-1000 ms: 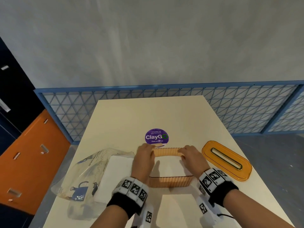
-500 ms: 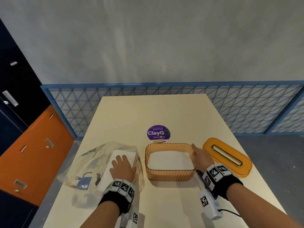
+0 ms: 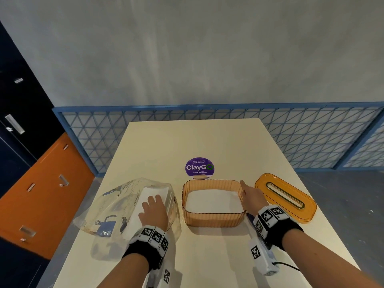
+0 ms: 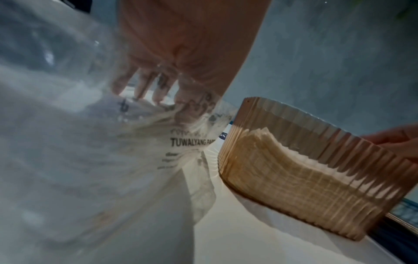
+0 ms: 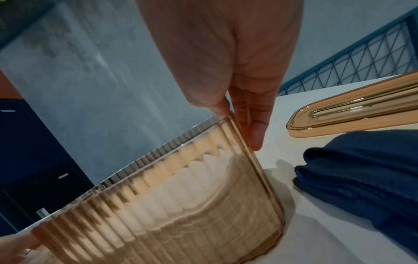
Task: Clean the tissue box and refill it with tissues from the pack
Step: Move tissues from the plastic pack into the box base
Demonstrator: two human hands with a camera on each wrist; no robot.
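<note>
Left hand (image 3: 154, 213) flat on pack (image 3: 116, 206); right hand (image 3: 252, 197) steadies box (image 3: 212, 220)

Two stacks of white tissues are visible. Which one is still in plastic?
The stack under the left hand, inside the clear printed pack. The other stack lies bare in the open amber box.

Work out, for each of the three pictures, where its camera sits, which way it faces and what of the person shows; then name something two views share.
Head: worn high, facing forward and down at the table; both forearms, left hand, right hand.
Left wrist: low, along the left fingers in the tissue pack.
Right wrist: low, along the right fingers beside the tissue box; blue cloth nearby.
Shared: all show the box; head and right wrist show the lid.
</note>
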